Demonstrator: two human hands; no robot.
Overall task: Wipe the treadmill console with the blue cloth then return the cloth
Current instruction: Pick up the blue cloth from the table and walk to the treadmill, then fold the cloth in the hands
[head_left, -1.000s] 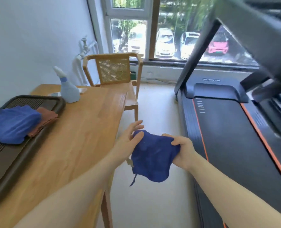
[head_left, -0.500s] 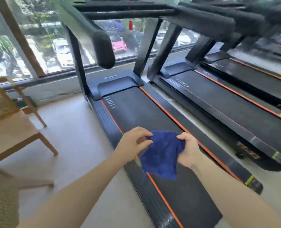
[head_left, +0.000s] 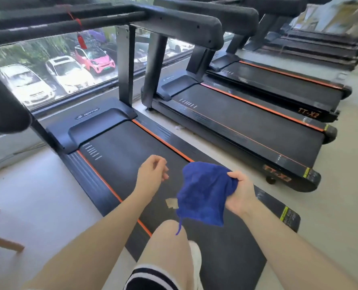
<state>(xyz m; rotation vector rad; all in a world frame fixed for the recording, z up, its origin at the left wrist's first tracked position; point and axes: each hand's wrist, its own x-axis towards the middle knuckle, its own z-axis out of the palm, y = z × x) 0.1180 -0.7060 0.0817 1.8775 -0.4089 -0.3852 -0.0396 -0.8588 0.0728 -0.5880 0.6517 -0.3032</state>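
Right hand point(head_left: 240, 193) grips the blue cloth point(head_left: 203, 195), fingers clamped on its bunched upper right edge. The cloth hangs loose in the air above the treadmill belt point(head_left: 132, 147), a thin cord trailing from its lower edge. Left hand point(head_left: 152, 174) is off the cloth, just beside it, fingers loosely curled and holding nothing. A bare knee point(head_left: 167, 243) is raised over the belt's near end, with a white shoe point(head_left: 196, 260) below it on the belt. A small pale patch point(head_left: 171, 203) lies on the belt, near the cloth. Black padded handrails point(head_left: 178, 26) cross overhead. Two more treadmills point(head_left: 247, 122) stand alongside to the right. Parked cars point(head_left: 69, 70) show through the window.
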